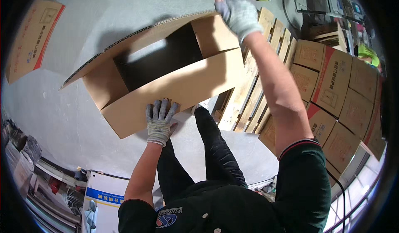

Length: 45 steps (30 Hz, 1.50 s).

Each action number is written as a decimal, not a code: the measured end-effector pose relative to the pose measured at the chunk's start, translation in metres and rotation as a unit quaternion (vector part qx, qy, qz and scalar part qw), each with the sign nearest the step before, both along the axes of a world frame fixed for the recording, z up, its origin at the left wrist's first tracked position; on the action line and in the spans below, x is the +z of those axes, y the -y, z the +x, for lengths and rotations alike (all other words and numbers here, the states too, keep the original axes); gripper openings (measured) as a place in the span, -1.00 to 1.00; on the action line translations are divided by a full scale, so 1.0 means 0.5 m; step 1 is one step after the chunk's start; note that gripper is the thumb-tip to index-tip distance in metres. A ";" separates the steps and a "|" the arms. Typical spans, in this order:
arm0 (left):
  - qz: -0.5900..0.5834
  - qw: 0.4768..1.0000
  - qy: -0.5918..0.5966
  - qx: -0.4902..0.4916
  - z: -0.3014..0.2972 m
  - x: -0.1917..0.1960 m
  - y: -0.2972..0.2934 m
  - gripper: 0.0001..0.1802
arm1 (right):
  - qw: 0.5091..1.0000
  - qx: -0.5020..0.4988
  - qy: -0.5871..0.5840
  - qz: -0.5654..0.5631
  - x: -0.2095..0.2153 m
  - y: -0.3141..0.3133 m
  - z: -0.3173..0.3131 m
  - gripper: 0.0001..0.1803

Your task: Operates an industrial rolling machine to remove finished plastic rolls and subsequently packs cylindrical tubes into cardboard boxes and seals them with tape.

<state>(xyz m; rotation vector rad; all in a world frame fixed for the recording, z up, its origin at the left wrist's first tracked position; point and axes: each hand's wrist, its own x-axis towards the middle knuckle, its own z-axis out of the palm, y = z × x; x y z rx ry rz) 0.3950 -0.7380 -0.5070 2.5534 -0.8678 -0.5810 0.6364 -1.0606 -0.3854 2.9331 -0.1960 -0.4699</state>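
A large open cardboard box (pixel 183 83) is held up in front of me, its flaps spread and its dark inside showing. My left hand (pixel 160 120), in a grey knit glove, presses flat with fingers spread against the box's near side wall. My right hand (pixel 239 14), also gloved, reaches up to the far top corner of the box and grips the edge of a flap there.
A wooden pallet (pixel 253 91) lies on the grey concrete floor at the right. Several stacked brown cartons (pixel 332 83) stand beyond it. A flattened carton (pixel 31 37) lies at the far left. My dark trouser legs (pixel 212 149) are below the box.
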 end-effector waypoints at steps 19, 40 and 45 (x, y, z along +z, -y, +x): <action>0.137 0.917 0.281 0.247 0.273 -0.050 0.180 -0.41 | 0.863 -0.249 0.233 0.372 -0.285 0.309 -0.335 -0.58; 0.153 0.930 0.212 0.258 0.285 -0.028 0.160 -0.36 | 0.366 -0.505 0.074 0.779 -0.414 0.629 -0.408 -0.52; 0.119 0.919 0.241 0.289 0.288 -0.030 0.185 -0.45 | 0.295 -0.473 0.237 0.796 -0.360 0.418 -0.363 -0.53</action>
